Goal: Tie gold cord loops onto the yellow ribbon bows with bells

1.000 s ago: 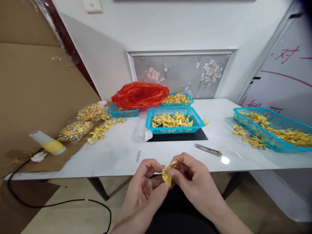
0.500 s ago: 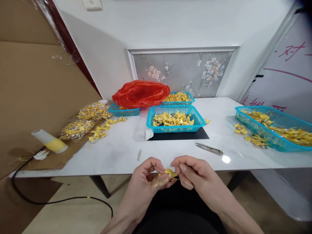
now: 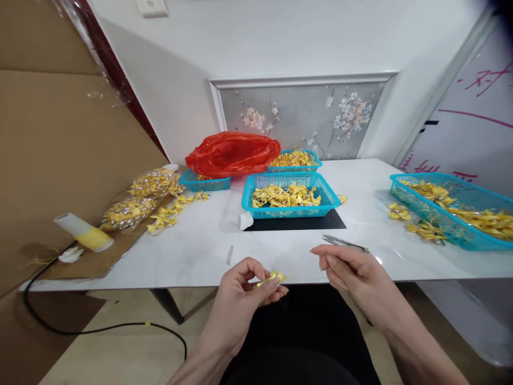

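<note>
Visibly, the left hand (image 3: 242, 291) pinches a glossy yellow piece (image 3: 276, 276) (right hand (image 3: 356, 272): grip unclear).

My white table (image 3: 188, 240) carries a black mat (image 3: 294, 223), thread snips (image 3: 340, 242) nearer me than it, a cardboard sheet (image 3: 94, 264) to its left, a turquoise basket (image 3: 460, 234) to its right.

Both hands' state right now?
Left hand: closed, holding a small yellow piece.
Right hand: partly curled; whether it pinches anything can't be told.
</note>
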### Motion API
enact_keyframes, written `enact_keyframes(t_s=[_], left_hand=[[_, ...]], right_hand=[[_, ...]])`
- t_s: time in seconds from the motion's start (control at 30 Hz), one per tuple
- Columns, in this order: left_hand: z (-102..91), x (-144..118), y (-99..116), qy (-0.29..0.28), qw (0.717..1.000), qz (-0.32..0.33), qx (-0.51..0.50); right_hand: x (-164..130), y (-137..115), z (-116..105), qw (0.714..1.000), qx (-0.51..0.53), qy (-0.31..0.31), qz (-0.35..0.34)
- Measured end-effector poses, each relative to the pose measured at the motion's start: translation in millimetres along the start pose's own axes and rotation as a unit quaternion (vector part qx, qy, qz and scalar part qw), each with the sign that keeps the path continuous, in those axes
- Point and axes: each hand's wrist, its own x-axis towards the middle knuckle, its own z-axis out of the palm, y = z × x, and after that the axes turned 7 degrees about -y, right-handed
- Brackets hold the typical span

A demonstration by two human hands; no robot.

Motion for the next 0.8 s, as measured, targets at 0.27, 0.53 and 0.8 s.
enact_keyframes(t_s=[0.27, 0.53, 0.8], left_hand=[[10.3, -1, 9, -0.001, 1.0, -0.015, -0.003], [14.0, -16, 10, -0.02, 0.999, -0.011, 0.032], [31.1, -27, 13, 0.046, 0.989, 0.11, 0.088]], right_hand=[[-5, -9, -12, 0.991, -0.132, -0.011, -0.025], [12, 14, -61, 0.847, -0.497, 0.186, 0.036], [23, 35, -74, 0.81, -0.559, 0.154, 0.091]])
